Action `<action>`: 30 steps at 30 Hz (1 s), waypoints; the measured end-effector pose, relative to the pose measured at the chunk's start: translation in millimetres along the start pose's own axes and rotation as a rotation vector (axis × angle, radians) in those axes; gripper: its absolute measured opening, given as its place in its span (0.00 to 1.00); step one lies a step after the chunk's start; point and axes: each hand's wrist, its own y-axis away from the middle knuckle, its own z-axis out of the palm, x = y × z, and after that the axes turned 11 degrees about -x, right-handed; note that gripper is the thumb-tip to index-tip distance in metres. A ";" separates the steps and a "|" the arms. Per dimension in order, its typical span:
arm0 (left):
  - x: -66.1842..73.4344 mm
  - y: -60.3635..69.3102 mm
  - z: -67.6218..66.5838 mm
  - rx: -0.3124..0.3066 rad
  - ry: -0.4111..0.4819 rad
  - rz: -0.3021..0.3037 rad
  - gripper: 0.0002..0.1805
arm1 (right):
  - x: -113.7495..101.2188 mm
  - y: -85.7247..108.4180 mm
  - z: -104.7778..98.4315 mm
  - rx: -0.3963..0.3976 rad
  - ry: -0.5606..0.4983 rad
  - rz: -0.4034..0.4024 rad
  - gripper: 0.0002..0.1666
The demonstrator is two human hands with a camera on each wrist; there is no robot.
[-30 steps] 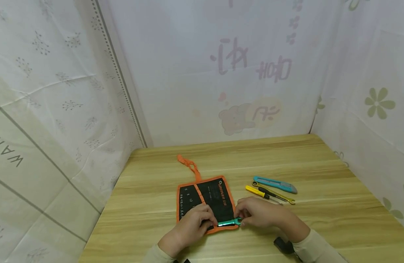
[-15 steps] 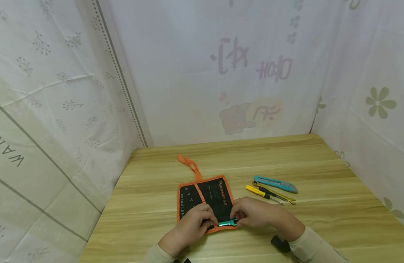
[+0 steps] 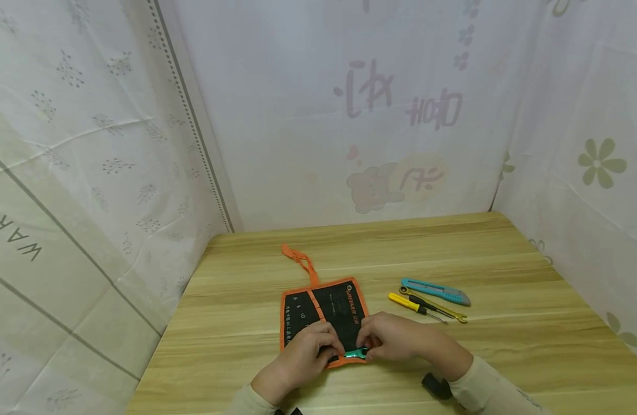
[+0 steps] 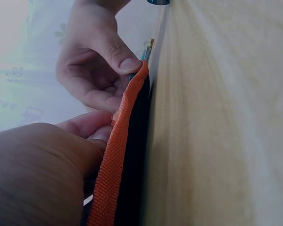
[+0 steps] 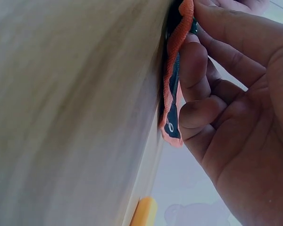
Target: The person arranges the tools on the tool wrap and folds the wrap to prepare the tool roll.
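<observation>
A black tool pouch [image 3: 341, 308] with orange trim lies on the table in the head view, printed with numbers and lettering. Over its lower part, my left hand [image 3: 305, 353] pinches the orange edge of a pocket. A green wrench [image 3: 353, 353] sits partly inside that pocket, its other end hidden by the cloth and my left fingers. My right hand [image 3: 396, 337] pinches the wrench's open end at the pouch's right side. From the left wrist, the orange trim [image 4: 115, 155] runs between both hands. In the right wrist view, only a bit of green shows beside my fingers [image 5: 193, 63].
Right of the pouch lie a yellow-handled screwdriver [image 3: 405, 301], a gold wrench [image 3: 455, 316] and a blue utility knife [image 3: 434, 290], close together. An orange strap [image 3: 300, 259] extends from the pouch's top. Patterned curtains [image 3: 276, 115] hang around the wooden table [image 3: 235, 276].
My right hand has moved left, pushing the green wrench further into the pocket, so less of it shows. The left hand has stayed in place on the pocket edge.
</observation>
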 end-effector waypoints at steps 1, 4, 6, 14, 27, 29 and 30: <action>0.1 -0.1 0.0 0.002 0.000 0.000 0.12 | 0.7 -0.6 0.6 0.000 0.000 0.000 0.10; -0.2 -0.4 0.2 0.003 0.001 -0.003 0.11 | 1.0 -2.0 1.1 0.001 0.004 0.000 0.10; -0.2 -0.6 0.1 0.001 0.003 -0.004 0.11 | 1.3 -2.8 1.6 0.001 0.002 0.002 0.10; -1.1 -0.8 -1.2 -0.017 0.006 0.003 0.08 | 2.5 -6.2 2.3 0.003 0.020 0.013 0.10; 1.1 -1.1 0.2 -0.006 -0.010 0.009 0.10 | 1.3 -3.2 1.5 0.007 0.000 0.052 0.11; 0.6 -0.9 0.5 -0.008 -0.012 0.011 0.10 | 1.8 -2.6 1.7 0.010 -0.009 0.045 0.11; 0.3 -0.8 0.6 -0.009 -0.013 0.012 0.10 | 2.3 -2.3 1.9 0.012 -0.013 0.041 0.11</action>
